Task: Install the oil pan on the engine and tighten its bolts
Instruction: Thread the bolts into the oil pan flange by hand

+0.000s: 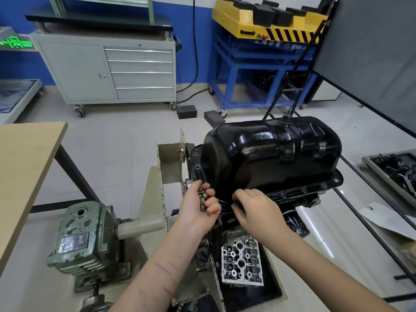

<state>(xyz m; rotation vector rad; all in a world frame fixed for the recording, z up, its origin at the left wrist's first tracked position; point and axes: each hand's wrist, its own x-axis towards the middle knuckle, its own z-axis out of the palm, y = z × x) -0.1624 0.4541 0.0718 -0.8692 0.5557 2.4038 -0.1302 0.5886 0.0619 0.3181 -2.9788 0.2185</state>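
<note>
Already the black oil pan (270, 154) sits on the engine, the left hand (200, 208) cupping spare bolts (203, 200) while the right hand (256, 210) pinches one at the flange, where it could cross-thread if started crooked.

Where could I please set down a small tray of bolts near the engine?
The light wooden tabletop at left shows bare. Around the glossy black oil pan flange it is crowded: both hands work there, and the grey parts tray at right looks full.
</note>
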